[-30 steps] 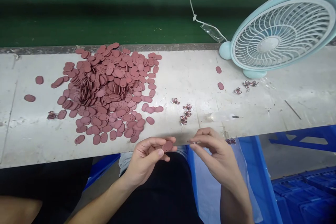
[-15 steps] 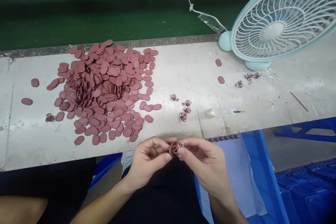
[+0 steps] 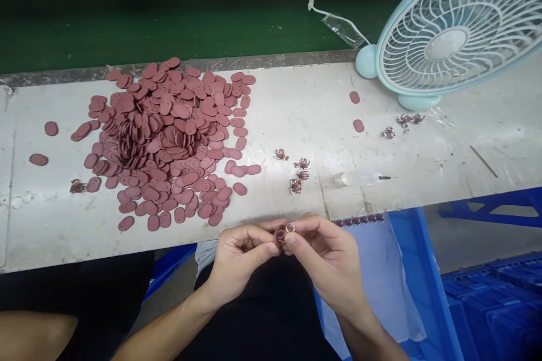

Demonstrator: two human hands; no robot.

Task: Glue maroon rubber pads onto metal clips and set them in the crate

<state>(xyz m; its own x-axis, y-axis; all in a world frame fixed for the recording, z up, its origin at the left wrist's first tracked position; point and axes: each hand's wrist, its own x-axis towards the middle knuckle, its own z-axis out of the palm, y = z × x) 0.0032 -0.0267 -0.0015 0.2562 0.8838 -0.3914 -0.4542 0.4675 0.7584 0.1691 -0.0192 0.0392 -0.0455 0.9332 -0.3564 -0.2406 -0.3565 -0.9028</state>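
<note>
Just off the table's front edge, my left hand point(image 3: 241, 259) pinches a dark red oval disc point(image 3: 279, 235) between thumb and fingers. My right hand point(image 3: 330, 262) meets it from the other side, its thumb and forefinger closed on a small dark red clawed piece with a shiny edge point(image 3: 290, 228). The two parts touch; my fingertips cover much of them. A big heap of similar oval discs point(image 3: 182, 113) lies on the table to the left. Several loose clawed pieces point(image 3: 302, 164) sit on the table beyond my hands.
A pale blue fan point(image 3: 444, 45) stands at the back right. A clear bottle with a needle tip point(image 3: 359, 179) lies on the white table point(image 3: 288, 107). Right of my lap, a blue crate point(image 3: 432, 282) holds a white sheet and a row of clawed pieces point(image 3: 359, 220). Another person's arm point(image 3: 34, 333) shows lower left.
The oval disc has turned slightly to face the camera more, pressed close against the clawed piece. Both hands keep their hold, and the view has shifted a little.
</note>
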